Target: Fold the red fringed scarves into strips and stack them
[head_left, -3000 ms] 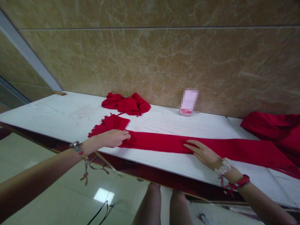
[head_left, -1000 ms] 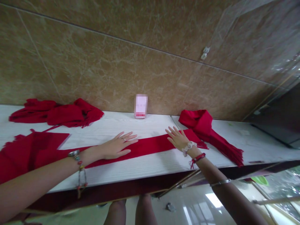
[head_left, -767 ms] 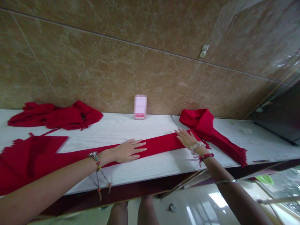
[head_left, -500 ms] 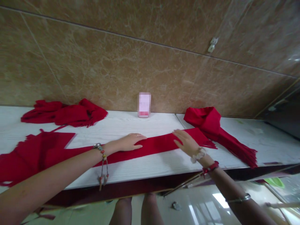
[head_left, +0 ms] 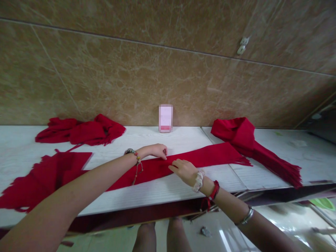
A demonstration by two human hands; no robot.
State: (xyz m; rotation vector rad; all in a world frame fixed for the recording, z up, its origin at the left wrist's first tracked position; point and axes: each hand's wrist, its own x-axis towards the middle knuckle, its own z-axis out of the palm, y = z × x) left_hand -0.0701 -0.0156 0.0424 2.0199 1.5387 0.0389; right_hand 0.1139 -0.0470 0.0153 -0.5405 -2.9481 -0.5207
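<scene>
A long red scarf [head_left: 204, 155] lies flattened across the white counter, its fringed end to the right and a wider, bunched part to the left. At its far edge, near the middle, my left hand [head_left: 158, 151] has its fingers curled in, with thumb and fingertips on the cloth. Close by on the right, my right hand [head_left: 184, 170] bends its fingers onto the same strip, the fingertips drawn together against the fabric. The two hands are a short way apart. Exactly how much cloth lies between the fingers is hard to see.
A crumpled red scarf [head_left: 84, 130] lies at the back left. Another folded red scarf [head_left: 233, 134] with fringe lies at the right. A phone-shaped, blurred-out object [head_left: 165, 119] leans on the brown tiled wall [head_left: 126, 77]. The white counter [head_left: 147, 136] has an open space beneath its front edge.
My right hand has slid left along the scarf toward my left hand. My left hand has moved slightly to the far edge, and its stretched fingers have curled in. The view has shifted a little.
</scene>
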